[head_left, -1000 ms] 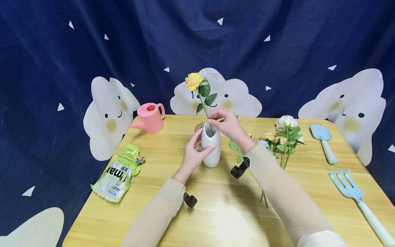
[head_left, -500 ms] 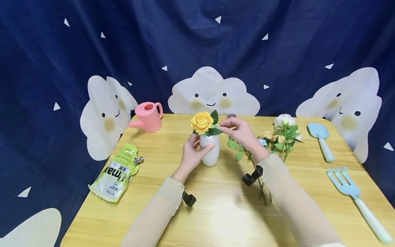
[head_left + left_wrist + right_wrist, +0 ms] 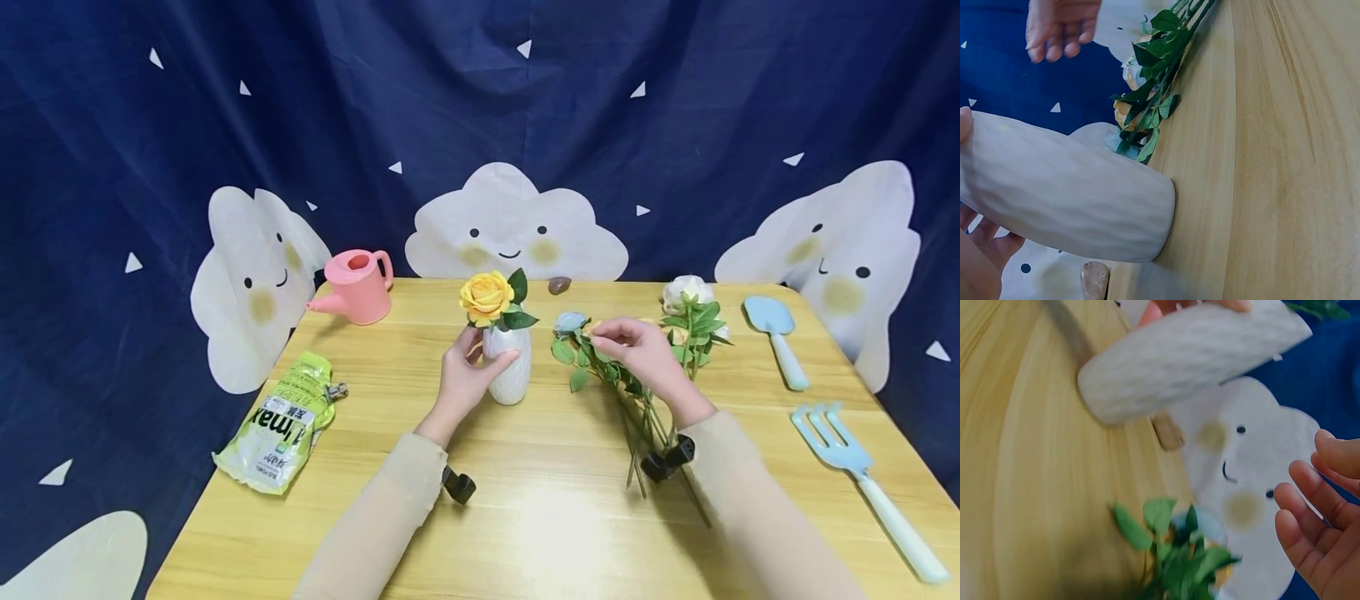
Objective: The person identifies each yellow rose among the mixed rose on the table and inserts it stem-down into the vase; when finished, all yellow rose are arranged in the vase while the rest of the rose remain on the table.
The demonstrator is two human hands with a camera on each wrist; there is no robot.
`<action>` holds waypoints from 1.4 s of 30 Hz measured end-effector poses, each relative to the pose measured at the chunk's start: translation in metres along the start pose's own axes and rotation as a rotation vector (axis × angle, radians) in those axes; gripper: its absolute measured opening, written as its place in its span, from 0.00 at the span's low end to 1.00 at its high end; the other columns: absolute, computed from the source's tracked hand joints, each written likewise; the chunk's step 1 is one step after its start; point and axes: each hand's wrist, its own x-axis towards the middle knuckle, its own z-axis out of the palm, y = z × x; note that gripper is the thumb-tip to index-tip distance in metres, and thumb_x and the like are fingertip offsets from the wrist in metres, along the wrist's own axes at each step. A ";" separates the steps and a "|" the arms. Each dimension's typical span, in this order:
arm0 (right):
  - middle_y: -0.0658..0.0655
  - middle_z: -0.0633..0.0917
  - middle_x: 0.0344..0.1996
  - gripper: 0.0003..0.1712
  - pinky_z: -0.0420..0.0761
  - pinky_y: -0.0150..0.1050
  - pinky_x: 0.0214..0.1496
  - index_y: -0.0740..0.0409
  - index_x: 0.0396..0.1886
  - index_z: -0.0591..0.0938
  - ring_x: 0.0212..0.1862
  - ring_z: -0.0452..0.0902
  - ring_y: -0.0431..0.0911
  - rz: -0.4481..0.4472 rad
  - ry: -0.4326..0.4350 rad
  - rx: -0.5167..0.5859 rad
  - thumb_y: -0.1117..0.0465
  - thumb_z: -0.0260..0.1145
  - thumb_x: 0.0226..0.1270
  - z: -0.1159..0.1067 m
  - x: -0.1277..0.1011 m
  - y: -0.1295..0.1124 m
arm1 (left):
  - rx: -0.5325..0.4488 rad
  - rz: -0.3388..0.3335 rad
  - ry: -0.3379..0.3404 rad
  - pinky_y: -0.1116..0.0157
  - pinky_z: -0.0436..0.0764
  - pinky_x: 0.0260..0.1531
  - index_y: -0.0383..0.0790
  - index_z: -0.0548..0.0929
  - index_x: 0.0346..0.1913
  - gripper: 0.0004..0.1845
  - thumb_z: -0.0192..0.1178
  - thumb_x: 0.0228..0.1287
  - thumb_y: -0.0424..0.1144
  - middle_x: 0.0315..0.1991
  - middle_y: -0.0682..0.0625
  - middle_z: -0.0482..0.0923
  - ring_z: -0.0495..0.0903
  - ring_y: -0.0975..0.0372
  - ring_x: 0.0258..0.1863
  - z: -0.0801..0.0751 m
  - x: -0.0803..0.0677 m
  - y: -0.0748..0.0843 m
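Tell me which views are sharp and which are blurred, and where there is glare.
Head view: sharp, with a pale glare patch on the table near the front edge. Left wrist view: the vase and leaves are crisp. Right wrist view: motion-blurred, the leaves smeared.

The only lettering that can be read is on the green pouch (image 3: 279, 426) lying on the table's (image 3: 540, 533) left side: large dark letters spell "max", with part of another character just before them, cut off by a fold. Smaller print sits above and below that word, too small to read.
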 end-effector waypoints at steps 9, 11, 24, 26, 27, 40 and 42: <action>0.59 0.84 0.35 0.18 0.81 0.35 0.33 0.68 0.44 0.79 0.32 0.80 0.44 0.055 0.062 0.023 0.57 0.64 0.64 -0.036 -0.033 0.032 | -0.031 -0.026 -0.009 0.54 0.75 0.51 0.37 0.74 0.58 0.28 0.69 0.52 0.33 0.51 0.42 0.76 0.74 0.50 0.50 -0.001 -0.001 -0.007; 0.56 0.84 0.32 0.16 0.81 0.34 0.32 0.66 0.43 0.79 0.31 0.80 0.43 0.066 0.075 0.011 0.56 0.64 0.64 -0.044 -0.040 0.039 | -0.039 -0.045 -0.015 0.54 0.74 0.52 0.37 0.73 0.59 0.30 0.69 0.52 0.33 0.52 0.42 0.76 0.74 0.51 0.51 -0.002 -0.003 -0.009; 0.47 0.84 0.30 0.18 0.81 0.33 0.31 0.70 0.46 0.77 0.31 0.79 0.42 0.102 0.140 0.012 0.60 0.64 0.64 -0.074 -0.066 0.063 | -0.049 -0.069 -0.039 0.55 0.74 0.53 0.37 0.69 0.64 0.36 0.71 0.50 0.34 0.55 0.41 0.74 0.73 0.52 0.54 -0.002 -0.007 -0.017; 0.46 0.84 0.30 0.18 0.81 0.33 0.30 0.71 0.47 0.76 0.31 0.80 0.41 0.104 0.149 -0.009 0.60 0.63 0.64 -0.076 -0.069 0.066 | -0.051 -0.069 -0.044 0.55 0.74 0.53 0.37 0.68 0.65 0.37 0.71 0.50 0.34 0.56 0.41 0.73 0.72 0.52 0.55 -0.002 -0.008 -0.018; 0.46 0.84 0.30 0.18 0.81 0.33 0.30 0.72 0.47 0.76 0.30 0.80 0.42 0.105 0.151 -0.015 0.61 0.63 0.64 -0.076 -0.070 0.067 | -0.055 -0.067 -0.046 0.55 0.74 0.53 0.36 0.68 0.65 0.37 0.71 0.50 0.34 0.57 0.41 0.73 0.72 0.52 0.55 -0.002 -0.008 -0.018; 0.61 0.83 0.37 0.24 0.83 0.39 0.32 0.75 0.54 0.70 0.31 0.81 0.47 0.198 0.078 0.030 0.63 0.62 0.65 -0.073 -0.080 0.086 | -0.075 -0.056 -0.045 0.56 0.75 0.51 0.36 0.71 0.61 0.33 0.71 0.50 0.32 0.52 0.40 0.75 0.74 0.52 0.52 -0.002 -0.007 -0.018; 0.66 0.82 0.38 0.24 0.83 0.40 0.32 0.76 0.55 0.69 0.31 0.81 0.47 0.223 0.067 0.037 0.63 0.62 0.65 -0.071 -0.079 0.086 | -0.075 -0.058 -0.048 0.56 0.75 0.51 0.36 0.70 0.61 0.33 0.70 0.50 0.32 0.52 0.40 0.75 0.74 0.51 0.52 -0.002 -0.007 -0.017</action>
